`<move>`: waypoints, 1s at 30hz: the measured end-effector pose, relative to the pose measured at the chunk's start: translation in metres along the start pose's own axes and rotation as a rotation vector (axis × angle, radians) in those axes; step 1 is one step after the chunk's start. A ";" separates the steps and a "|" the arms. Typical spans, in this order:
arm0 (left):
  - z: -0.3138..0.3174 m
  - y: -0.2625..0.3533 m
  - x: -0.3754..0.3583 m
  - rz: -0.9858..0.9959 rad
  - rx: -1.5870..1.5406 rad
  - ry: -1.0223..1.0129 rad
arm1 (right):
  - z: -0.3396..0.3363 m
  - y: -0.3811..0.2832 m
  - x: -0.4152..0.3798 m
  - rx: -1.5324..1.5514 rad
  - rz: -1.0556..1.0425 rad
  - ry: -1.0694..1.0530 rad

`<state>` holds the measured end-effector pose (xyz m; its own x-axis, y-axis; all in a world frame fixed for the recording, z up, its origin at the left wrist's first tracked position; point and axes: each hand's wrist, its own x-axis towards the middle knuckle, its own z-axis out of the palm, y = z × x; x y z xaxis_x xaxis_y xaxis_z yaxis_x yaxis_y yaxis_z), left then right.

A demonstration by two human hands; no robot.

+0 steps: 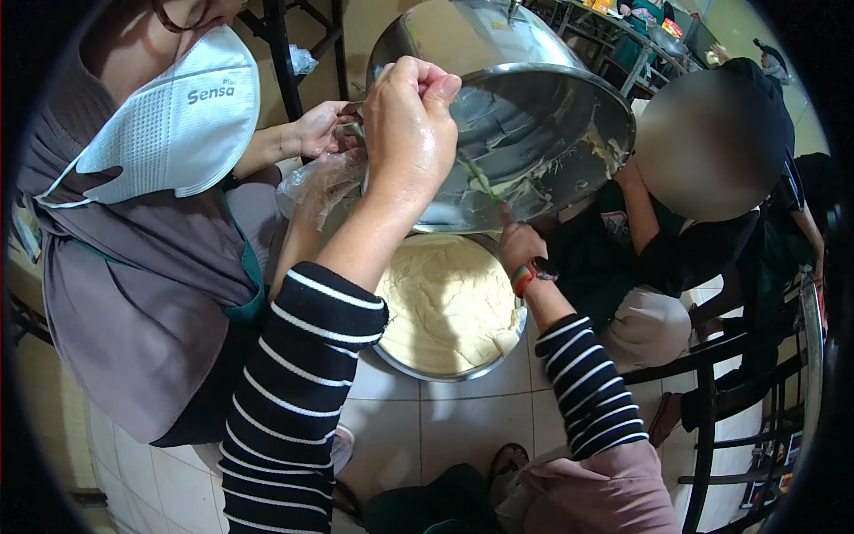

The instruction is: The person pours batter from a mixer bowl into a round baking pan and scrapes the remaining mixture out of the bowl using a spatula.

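Note:
A large metal mixing bowl is tilted, its mouth facing me, with pale dough smeared inside. My right hand grips a green spatula that reaches into it. Raised in front of the bowl's left rim, my left hand is closed, its skin shiny; whatever its fingers hold is hidden. Below the tilted bowl, a round metal basin on the floor is filled with pale yellow dough.
At left, a masked person's hand is at the bowl's side, with clear plastic near the other arm. Another person sits close at right, an arm against the bowl. A dark metal rack stands at lower right on the tiled floor.

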<state>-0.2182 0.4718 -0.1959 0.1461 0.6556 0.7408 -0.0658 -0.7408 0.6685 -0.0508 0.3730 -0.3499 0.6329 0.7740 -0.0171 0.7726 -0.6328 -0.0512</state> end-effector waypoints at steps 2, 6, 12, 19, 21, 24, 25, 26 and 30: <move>0.000 0.001 -0.001 0.041 0.042 0.033 | -0.028 0.001 -0.022 -0.086 -0.086 0.098; 0.001 0.003 -0.005 0.068 0.045 0.050 | -0.100 0.010 -0.066 -0.273 -0.121 0.510; -0.005 0.003 -0.003 0.036 0.090 0.053 | -0.138 0.049 -0.075 -0.357 0.057 0.631; -0.005 0.002 -0.004 0.045 0.083 0.034 | -0.035 0.070 -0.028 -0.061 0.147 0.267; -0.005 0.002 -0.003 0.037 0.090 0.018 | -0.011 0.057 -0.007 0.042 0.187 0.162; -0.004 0.001 -0.003 0.025 0.077 -0.002 | 0.031 0.040 0.008 0.116 0.188 0.052; -0.004 0.002 -0.004 0.023 0.062 -0.008 | 0.040 0.029 0.005 0.136 0.109 0.117; -0.004 0.002 -0.004 0.026 0.065 -0.011 | 0.049 0.020 -0.002 0.229 0.050 0.090; 0.001 0.001 -0.004 0.034 0.020 -0.011 | 0.098 -0.015 -0.007 0.582 -0.269 0.429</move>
<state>-0.2175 0.4679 -0.1986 0.1552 0.6285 0.7622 -0.0507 -0.7655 0.6415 -0.0723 0.3789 -0.4472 0.4826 0.7495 0.4531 0.8271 -0.2199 -0.5173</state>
